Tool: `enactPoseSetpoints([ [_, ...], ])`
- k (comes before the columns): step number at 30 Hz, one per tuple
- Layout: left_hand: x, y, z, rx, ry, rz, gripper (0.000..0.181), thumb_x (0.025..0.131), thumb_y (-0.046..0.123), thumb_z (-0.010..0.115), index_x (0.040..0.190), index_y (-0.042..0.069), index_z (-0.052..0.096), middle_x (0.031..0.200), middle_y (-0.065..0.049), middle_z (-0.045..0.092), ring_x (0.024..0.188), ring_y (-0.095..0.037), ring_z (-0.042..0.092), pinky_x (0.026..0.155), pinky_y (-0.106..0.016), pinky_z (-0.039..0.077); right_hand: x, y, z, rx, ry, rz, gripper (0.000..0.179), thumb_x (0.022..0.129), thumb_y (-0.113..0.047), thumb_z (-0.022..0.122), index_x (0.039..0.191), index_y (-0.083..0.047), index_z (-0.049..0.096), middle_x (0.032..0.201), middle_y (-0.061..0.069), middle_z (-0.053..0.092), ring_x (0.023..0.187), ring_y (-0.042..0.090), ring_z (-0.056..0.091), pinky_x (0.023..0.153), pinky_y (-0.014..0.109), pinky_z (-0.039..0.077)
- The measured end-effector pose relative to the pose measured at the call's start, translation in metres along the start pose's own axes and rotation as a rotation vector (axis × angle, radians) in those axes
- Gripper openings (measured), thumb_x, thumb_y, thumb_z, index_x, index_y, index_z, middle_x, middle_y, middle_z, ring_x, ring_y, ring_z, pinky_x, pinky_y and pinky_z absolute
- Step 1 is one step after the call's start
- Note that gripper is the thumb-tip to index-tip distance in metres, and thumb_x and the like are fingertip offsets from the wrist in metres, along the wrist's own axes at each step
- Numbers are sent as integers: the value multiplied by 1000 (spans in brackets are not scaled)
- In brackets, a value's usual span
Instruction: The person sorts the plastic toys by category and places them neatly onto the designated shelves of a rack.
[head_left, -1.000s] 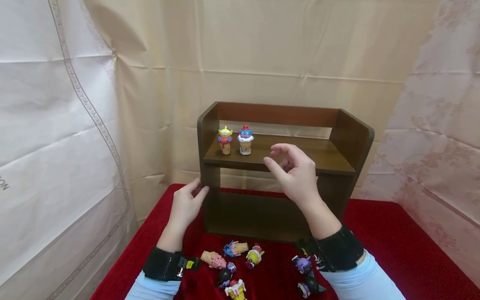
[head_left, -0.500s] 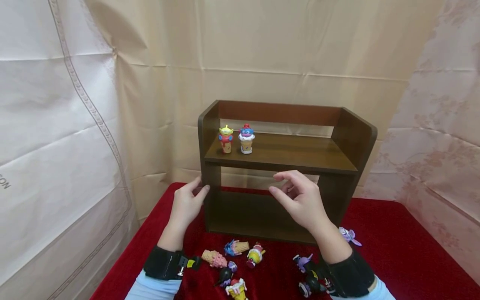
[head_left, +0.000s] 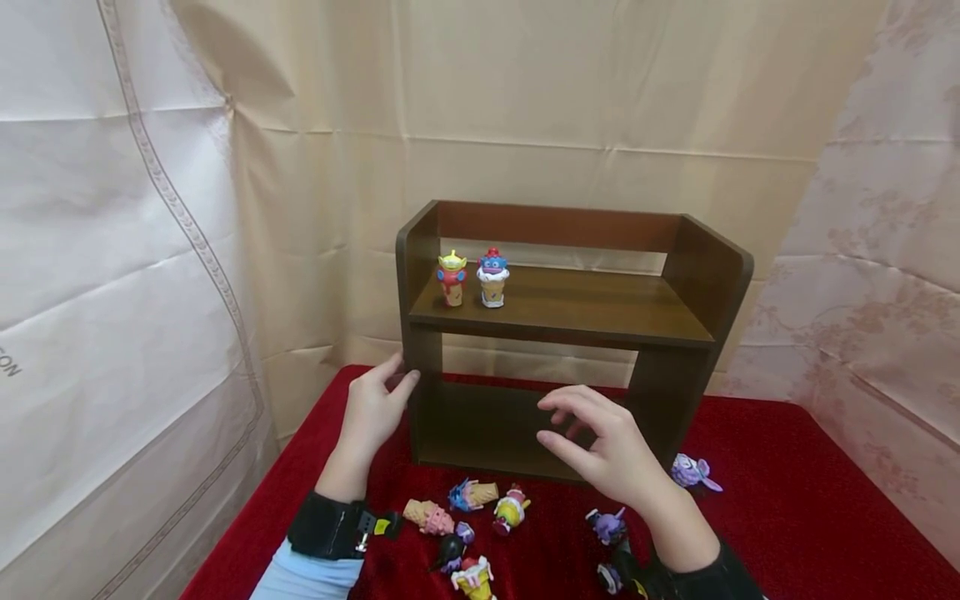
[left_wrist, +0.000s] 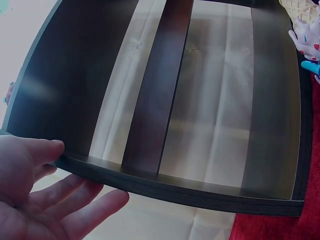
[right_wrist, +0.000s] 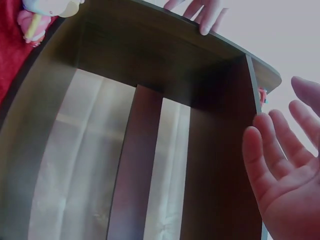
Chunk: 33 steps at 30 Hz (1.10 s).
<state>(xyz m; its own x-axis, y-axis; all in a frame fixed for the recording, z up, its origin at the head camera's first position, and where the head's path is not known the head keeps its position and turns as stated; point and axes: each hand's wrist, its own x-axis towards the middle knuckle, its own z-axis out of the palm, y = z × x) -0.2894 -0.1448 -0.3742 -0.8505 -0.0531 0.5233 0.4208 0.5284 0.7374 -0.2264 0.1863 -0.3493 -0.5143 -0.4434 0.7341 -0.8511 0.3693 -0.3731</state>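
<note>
My left hand rests at the left side panel of a dark brown two-tier wooden shelf, its fingers loosely extended along the panel's edge. In the left wrist view, the thumb lies by the inner side of that edge. My right hand hovers before the lower compartment, fingers relaxed with nothing between them. On the upper tier stand two ice-cream-cone figurines: a yellow-headed one with red at the far left, and a blue-headed one with a red top beside it.
The shelf stands on a red cloth. Before it lie several figurines, including a pink cone one, a blue one, a yellow one and a purple one. Another purple figurine lies right of the shelf.
My right hand has come down from the upper tier to the lower compartment, uncovering the purple figurine at the right. The left hand stays at the side panel.
</note>
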Motion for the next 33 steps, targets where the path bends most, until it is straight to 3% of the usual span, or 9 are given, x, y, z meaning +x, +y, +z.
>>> enactPoseSetpoints([
  [8,1,-3,1,8,-8,7,47,100,16,67,145,6,58,133,-18,65,109,-32,69,82,-44,61,-21,2,0,64,-131,37,41,88,-8,80,124,-22,67,121,-2,67,97,12,63,71,30,60],
  [16,-1,-1,1,6,-2,-1,46,99,17,69,144,9,60,132,-14,67,108,-29,70,81,-42,61,-36,5,0,151,-395,152,35,96,-27,73,130,-28,63,122,-11,66,109,13,64,90,35,58],
  [24,-1,-1,0,-4,-3,-6,46,99,17,68,144,9,59,131,-15,67,108,-30,70,79,-41,62,-36,6,2,36,-531,254,38,97,-34,71,133,-29,62,131,-12,62,122,16,60,99,37,53],
  [33,-1,-2,1,-10,-8,-1,46,99,17,68,144,10,59,131,-15,67,108,-30,70,78,-40,62,-38,13,17,-56,-647,329,44,95,-35,74,136,-28,61,138,-7,59,126,18,57,102,44,51],
])
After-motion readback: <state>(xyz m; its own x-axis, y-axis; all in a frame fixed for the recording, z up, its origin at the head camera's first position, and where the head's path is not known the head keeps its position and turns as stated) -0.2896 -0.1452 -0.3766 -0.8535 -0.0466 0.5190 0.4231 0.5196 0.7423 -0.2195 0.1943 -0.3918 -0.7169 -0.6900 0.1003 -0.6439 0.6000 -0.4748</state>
